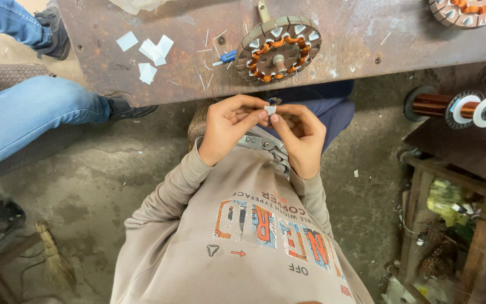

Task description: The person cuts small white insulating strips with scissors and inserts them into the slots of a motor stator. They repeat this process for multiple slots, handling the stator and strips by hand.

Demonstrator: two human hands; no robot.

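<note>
Head view, looking straight down. Left hand [229, 128] and right hand [299, 138] meet just below the desk [113, 73] edge, fingertips pinched together on a small white slip of paper [270, 110]. Fingers narrow on both hands, closed onto the slip; most of it is hidden between the fingertips, so its shape can't be read. A dark bit shows just above the slip, too small to identify.

Metal pliers [265, 145] lie in the lap under the hands, partly covered by the right wrist.

On the rusty desk, just above the hands: a stator [278, 49] with orange-copper windings, lying flat. A blue-handled tool [224, 57] touches its left side, tip hard to make out. More white paper pieces [152, 53] lie further left, loose. A second stator [471, 10] is cut off by the top right edge.

Right side: copper wire spool [457, 108] on its side.

Left: another person's jeans leg [35, 112] and shoe, body out of frame. Broom [54, 259] lower left on the floor.
</note>
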